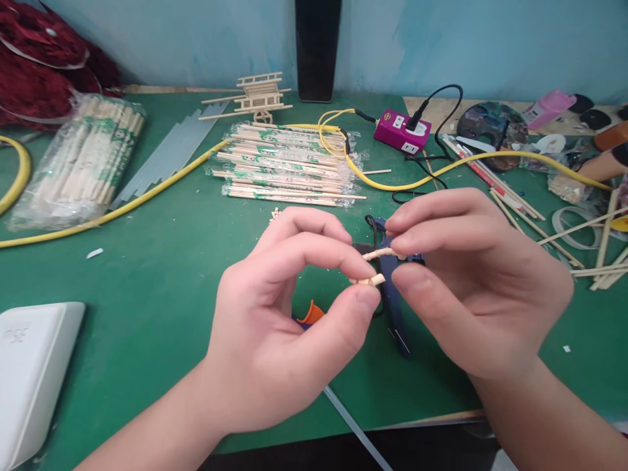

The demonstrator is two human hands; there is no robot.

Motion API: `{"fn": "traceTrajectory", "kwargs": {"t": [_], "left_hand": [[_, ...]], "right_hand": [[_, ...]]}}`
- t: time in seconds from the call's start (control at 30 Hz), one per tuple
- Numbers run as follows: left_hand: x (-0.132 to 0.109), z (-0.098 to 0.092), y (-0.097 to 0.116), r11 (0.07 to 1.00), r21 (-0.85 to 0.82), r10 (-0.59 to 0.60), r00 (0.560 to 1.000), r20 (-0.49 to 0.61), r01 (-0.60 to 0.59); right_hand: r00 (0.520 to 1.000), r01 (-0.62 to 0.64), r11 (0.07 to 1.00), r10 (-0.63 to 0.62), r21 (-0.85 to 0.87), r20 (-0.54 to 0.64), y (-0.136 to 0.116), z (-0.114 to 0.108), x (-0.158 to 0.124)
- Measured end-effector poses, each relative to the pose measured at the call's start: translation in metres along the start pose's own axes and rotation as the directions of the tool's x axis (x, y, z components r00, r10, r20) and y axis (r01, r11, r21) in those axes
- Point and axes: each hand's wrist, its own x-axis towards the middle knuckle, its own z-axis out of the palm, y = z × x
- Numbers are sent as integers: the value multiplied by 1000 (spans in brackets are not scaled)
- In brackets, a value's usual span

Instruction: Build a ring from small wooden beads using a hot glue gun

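The left hand (pixel 289 320) and right hand (pixel 475 281) face each other, pinching, nearly touching.

The blue glue gun (pixel 392 294) is partly hidden by the right hand (pixel 473 281), and an orange piece (pixel 310 313) is mostly hidden by the left hand (pixel 275 333). The ends of the small wooden sticks (pixel 367 280) are covered by fingers (pixel 360 267). A white box (pixel 32 379) is cut off by the left edge.

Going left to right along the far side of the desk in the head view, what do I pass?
bagged wooden chopsticks, translucent glue sticks, miniature stick cart, magenta power socket, paint-smeared palette, pink plastic bottle
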Motion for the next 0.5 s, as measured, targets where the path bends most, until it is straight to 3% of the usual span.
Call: {"fn": "traceTrajectory", "kwargs": {"t": [0.1,0.2,0.27,0.4,0.5], "left_hand": [[0,-2,1,999,-23,-36,999,21,37],[0,-1,1,997,-63,-49,998,43,51],[0,-1,1,996,-79,-46,998,53,50],[1,1,-1,995,-95,-36,997,68,43],[2,0,-2,993,-112,-32,996,84,41]], "right_hand": [[994,101,993,-98,-67,53,1,-2,1],[978,184,983,-181,-15,106,3,-4,0],[979,158,987,-157,1,127,2,-5,-2],[987,2,997,10,-72,163,-4,-7,-10],[985,-13,998,23,-63,173,-6,-7,-14]]}}
